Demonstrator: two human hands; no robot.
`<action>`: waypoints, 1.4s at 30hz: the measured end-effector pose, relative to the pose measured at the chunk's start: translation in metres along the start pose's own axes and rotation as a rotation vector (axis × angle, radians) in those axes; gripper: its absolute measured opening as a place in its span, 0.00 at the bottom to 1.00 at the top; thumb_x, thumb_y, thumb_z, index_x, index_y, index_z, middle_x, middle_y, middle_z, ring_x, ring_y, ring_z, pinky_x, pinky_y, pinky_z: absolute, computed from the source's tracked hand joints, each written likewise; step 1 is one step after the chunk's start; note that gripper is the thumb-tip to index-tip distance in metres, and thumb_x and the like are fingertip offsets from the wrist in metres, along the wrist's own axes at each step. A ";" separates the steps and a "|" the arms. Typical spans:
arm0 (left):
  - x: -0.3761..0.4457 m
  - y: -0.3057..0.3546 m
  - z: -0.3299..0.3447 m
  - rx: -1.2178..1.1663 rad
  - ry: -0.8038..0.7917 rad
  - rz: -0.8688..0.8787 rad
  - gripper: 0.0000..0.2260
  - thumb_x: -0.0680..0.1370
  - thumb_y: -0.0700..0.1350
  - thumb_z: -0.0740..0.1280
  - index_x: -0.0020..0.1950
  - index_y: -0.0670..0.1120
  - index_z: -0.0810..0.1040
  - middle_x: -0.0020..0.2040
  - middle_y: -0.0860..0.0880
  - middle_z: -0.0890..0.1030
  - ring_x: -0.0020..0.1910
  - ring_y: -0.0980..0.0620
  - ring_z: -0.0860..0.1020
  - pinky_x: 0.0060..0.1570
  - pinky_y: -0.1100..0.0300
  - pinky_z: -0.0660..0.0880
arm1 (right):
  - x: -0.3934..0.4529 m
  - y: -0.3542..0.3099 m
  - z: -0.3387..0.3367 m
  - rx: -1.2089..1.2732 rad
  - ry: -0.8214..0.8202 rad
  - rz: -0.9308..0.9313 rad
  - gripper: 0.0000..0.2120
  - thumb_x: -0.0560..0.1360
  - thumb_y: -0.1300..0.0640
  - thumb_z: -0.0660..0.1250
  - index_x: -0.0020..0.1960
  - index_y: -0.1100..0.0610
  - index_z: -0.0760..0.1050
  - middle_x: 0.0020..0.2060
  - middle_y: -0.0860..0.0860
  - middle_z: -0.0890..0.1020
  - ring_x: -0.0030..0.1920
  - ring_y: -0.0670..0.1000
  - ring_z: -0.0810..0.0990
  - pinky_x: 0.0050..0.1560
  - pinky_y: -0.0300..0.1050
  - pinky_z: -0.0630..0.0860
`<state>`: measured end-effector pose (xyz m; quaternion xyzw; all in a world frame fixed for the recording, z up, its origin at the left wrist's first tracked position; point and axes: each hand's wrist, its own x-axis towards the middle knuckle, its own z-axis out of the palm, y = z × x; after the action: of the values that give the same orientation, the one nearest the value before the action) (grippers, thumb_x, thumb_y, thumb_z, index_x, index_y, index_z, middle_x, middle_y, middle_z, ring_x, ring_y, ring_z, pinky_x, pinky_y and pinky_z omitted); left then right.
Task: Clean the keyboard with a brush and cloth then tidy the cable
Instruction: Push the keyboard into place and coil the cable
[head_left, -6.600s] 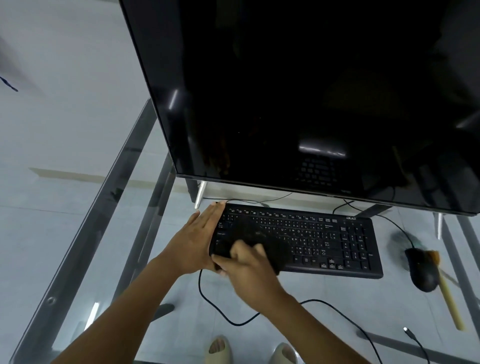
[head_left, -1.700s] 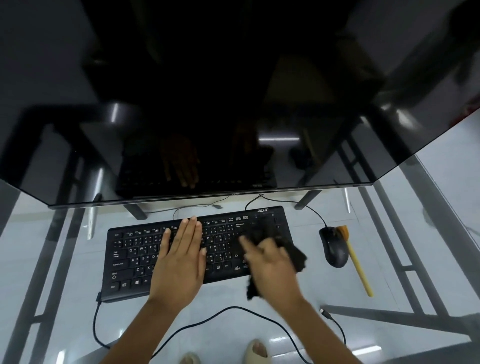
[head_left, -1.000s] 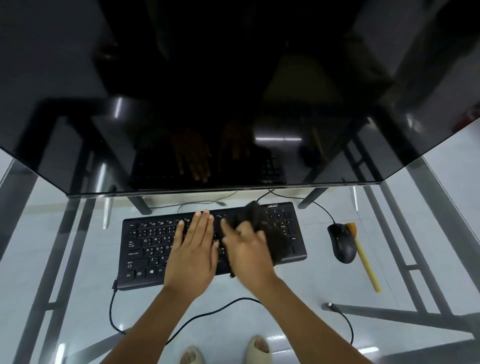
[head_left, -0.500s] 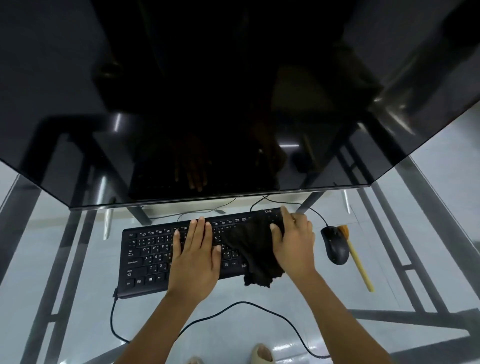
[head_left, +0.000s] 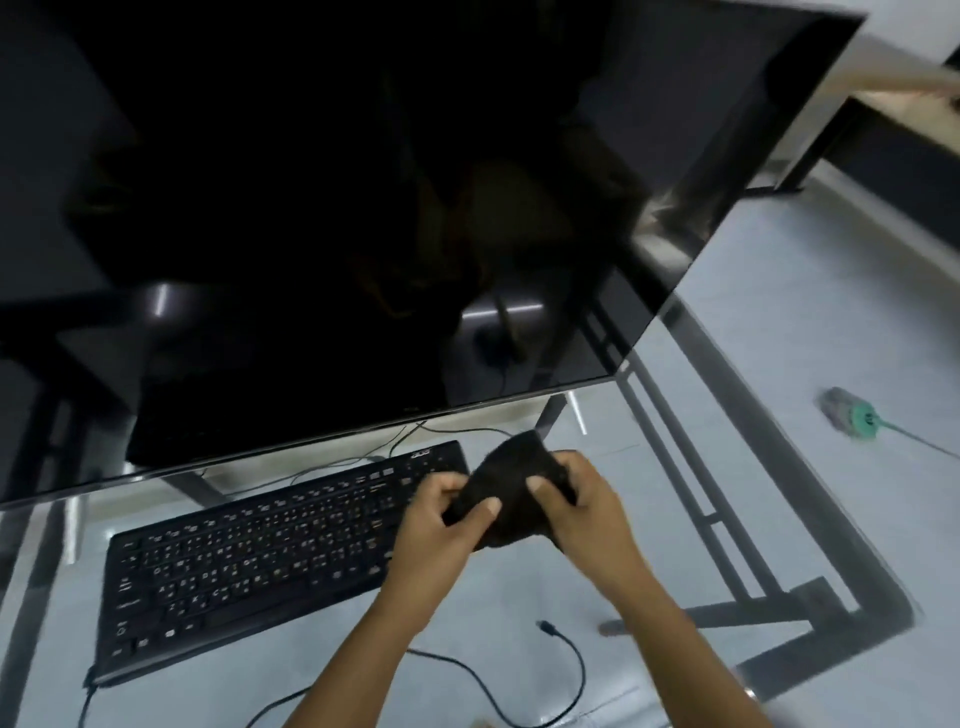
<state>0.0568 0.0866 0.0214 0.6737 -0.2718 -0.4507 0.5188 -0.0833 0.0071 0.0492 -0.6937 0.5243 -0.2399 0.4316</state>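
A black keyboard (head_left: 249, 561) lies on the glass desk, tilted in view, below a big dark monitor. Both hands hold a dark cloth (head_left: 511, 488) bunched up just off the keyboard's right end, lifted clear of the keys. My left hand (head_left: 441, 525) pinches the cloth's left side and my right hand (head_left: 587, 514) grips its right side. The keyboard's black cable (head_left: 498, 696) loops across the desk in front, and its plug end (head_left: 545, 626) lies loose. The mouse and the brush are hidden behind my hands.
The large black monitor (head_left: 363, 234) overhangs the back of the keyboard. The glass desk (head_left: 727, 467) shows its dark metal frame beneath, with the right edge close by. A green and grey tool (head_left: 852, 418) lies on the floor at right. Thin cables (head_left: 353, 460) run behind the keyboard.
Both hands have left the keyboard. The left hand lifted off the keys and joined the right on the cloth, which is now raised and bunched between them. The view swung right.
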 end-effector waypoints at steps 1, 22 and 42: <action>0.003 0.007 0.017 -0.050 -0.085 -0.041 0.09 0.73 0.44 0.73 0.51 0.51 0.77 0.47 0.49 0.83 0.45 0.53 0.82 0.45 0.55 0.80 | 0.003 0.005 -0.022 0.025 0.015 0.040 0.03 0.77 0.56 0.66 0.49 0.49 0.74 0.43 0.46 0.80 0.45 0.46 0.80 0.43 0.37 0.76; 0.076 -0.042 0.208 1.437 -0.373 0.580 0.30 0.81 0.60 0.50 0.78 0.46 0.51 0.79 0.47 0.49 0.78 0.48 0.44 0.73 0.41 0.37 | 0.047 0.186 -0.119 -0.721 0.263 0.055 0.19 0.72 0.60 0.71 0.63 0.57 0.77 0.58 0.57 0.79 0.57 0.61 0.77 0.57 0.60 0.74; -0.006 -0.054 -0.085 1.278 0.192 0.308 0.26 0.78 0.57 0.53 0.68 0.44 0.75 0.69 0.48 0.73 0.71 0.50 0.67 0.72 0.44 0.59 | 0.011 0.024 0.095 -0.557 0.007 -0.360 0.20 0.72 0.57 0.64 0.63 0.57 0.75 0.56 0.56 0.78 0.53 0.59 0.79 0.50 0.54 0.77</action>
<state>0.1249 0.1468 -0.0226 0.8393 -0.5315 -0.0594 0.0977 -0.0171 0.0282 -0.0213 -0.8657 0.4402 -0.1623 0.1742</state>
